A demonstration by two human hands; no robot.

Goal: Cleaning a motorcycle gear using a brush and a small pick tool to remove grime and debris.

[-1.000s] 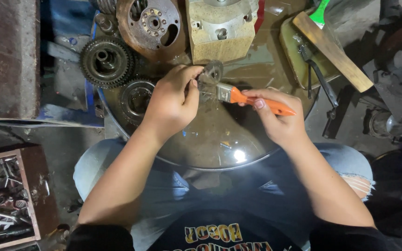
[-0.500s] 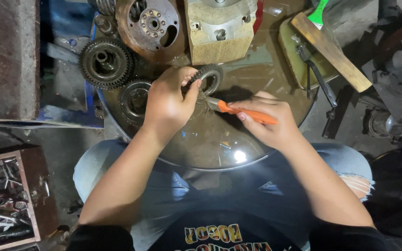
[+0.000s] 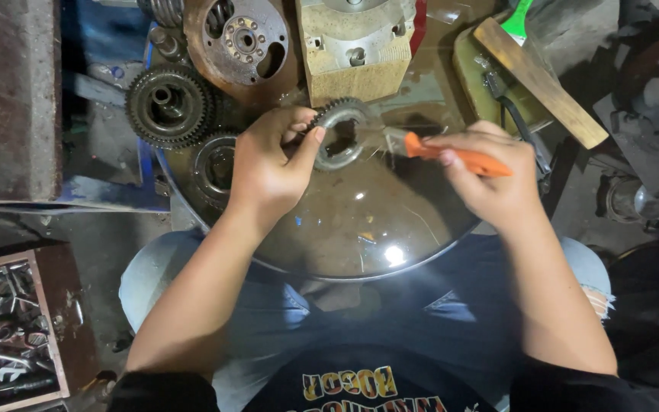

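Note:
My left hand (image 3: 272, 164) holds a toothed metal gear ring (image 3: 341, 134) upright by its rim above a round metal basin (image 3: 360, 229) of dark liquid. My right hand (image 3: 493, 179) grips an orange-handled brush (image 3: 451, 155), its bristle end pointing left at the gear ring's right side. Both hands hover over the basin, which rests between my knees.
A large dark gear (image 3: 169, 104), a rusty round plate with holes (image 3: 242, 40) and a tan metal housing (image 3: 360, 46) lie behind the basin. Another gear (image 3: 215, 164) sits at the basin's left rim. A wooden stick (image 3: 539, 80) lies right; a box of tools (image 3: 1, 336) sits lower left.
My left hand has turned the gear ring upright and lifted it clear. The brush has moved from under the gear to its right side.

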